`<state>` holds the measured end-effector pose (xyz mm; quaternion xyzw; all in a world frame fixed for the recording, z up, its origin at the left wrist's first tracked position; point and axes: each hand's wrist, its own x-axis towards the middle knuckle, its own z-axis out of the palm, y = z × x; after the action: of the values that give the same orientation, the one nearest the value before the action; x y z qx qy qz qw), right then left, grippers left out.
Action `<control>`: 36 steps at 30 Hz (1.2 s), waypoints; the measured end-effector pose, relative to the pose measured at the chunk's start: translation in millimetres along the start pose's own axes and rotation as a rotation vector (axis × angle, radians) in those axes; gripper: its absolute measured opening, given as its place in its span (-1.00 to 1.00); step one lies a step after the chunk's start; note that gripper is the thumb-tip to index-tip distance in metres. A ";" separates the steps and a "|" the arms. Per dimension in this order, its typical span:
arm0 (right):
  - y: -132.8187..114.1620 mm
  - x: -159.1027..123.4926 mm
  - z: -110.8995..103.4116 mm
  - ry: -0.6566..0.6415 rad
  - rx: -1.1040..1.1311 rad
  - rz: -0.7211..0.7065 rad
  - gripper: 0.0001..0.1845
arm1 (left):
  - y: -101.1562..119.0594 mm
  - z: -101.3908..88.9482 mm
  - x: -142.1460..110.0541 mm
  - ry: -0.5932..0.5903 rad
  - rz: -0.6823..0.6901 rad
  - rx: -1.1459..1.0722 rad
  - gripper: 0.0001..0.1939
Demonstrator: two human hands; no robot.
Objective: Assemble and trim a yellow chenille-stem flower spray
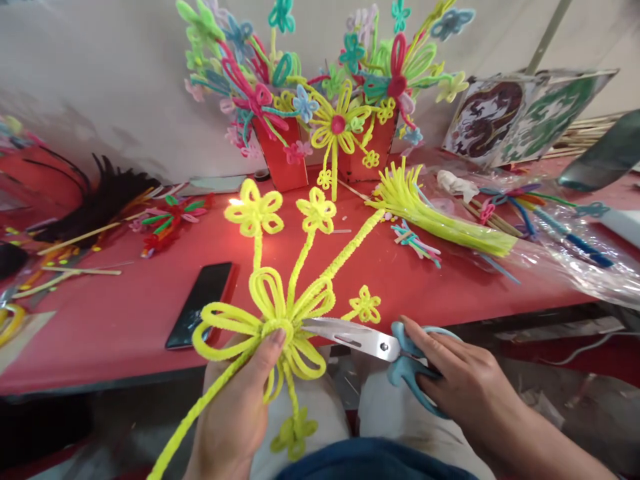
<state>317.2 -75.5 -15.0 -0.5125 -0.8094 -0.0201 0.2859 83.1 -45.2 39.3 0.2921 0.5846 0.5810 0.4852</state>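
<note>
My left hand point(240, 407) grips a yellow pipe-cleaner flower point(267, 293) at its centre, the thumb pressed on the coiled middle. Looped petals spread around that centre, and several twisted stems run outward, some tipped with small blossoms. One long stem slants down to the lower left. In my right hand point(465, 373) are scissors point(370, 339) with light blue handles, my fingers through the loops. Their blades look closed or nearly so, and the tips reach in among the petals right of the flower's centre. Whether they touch a stem I cannot tell.
A black phone point(203, 303) lies on the red table point(125, 320) left of the flower. Behind stand red boxes point(283, 153) full of colourful pipe-cleaner flowers. A bundle of yellow pipe cleaners point(445, 220) is at the right, dark ones point(95, 200) at the left.
</note>
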 end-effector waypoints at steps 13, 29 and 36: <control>17.5 14.8 -30.6 -0.039 -0.251 -0.189 -0.52 | 5.3 5.3 -4.9 -0.063 -0.044 0.118 -0.82; 24.6 14.8 -48.1 -0.072 -0.316 -0.271 -0.52 | 10.3 7.4 -11.0 -0.126 -0.111 0.121 -0.81; 21.4 15.2 -47.6 -0.130 -0.263 -0.238 -0.36 | 9.1 4.4 -11.4 -0.134 -0.135 0.146 -0.67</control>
<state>351.5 -68.5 26.5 -0.4461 -0.8716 -0.1263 0.1591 89.1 -52.4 51.3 0.3247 0.6100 0.4821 0.5385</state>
